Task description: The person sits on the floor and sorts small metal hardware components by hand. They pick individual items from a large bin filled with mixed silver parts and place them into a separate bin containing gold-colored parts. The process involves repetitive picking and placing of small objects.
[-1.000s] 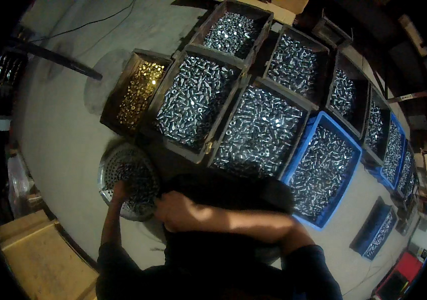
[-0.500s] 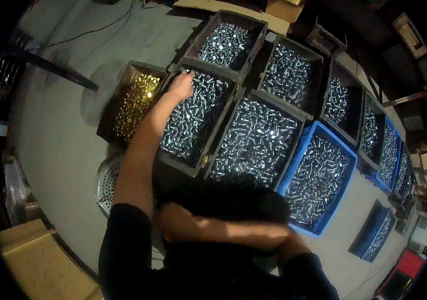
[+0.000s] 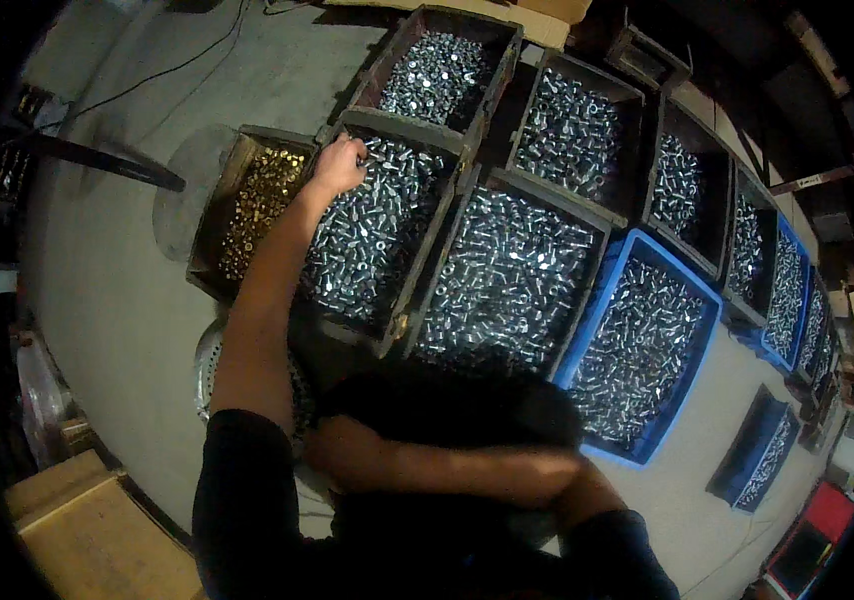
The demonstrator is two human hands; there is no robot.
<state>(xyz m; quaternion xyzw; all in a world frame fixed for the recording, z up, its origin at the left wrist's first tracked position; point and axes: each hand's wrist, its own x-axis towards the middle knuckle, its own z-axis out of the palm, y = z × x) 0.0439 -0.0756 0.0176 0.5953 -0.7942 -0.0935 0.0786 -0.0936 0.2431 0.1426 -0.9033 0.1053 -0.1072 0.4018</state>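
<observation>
Left hand (image 3: 340, 166): bent over the dark box's (image 3: 425, 254) far left corner; I cannot tell if you grip anything.
Right hand (image 3: 340, 446): by your lap; too dark to tell if open or closed.
Silver bits (image 3: 372, 232): in that box, by your left hand.

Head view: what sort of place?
Probably a workshop or hardware storeroom: a dark bin of silvery metal pieces at the left hand, a blue crate of similar pieces, and another bin of gold-coloured ones.
</observation>
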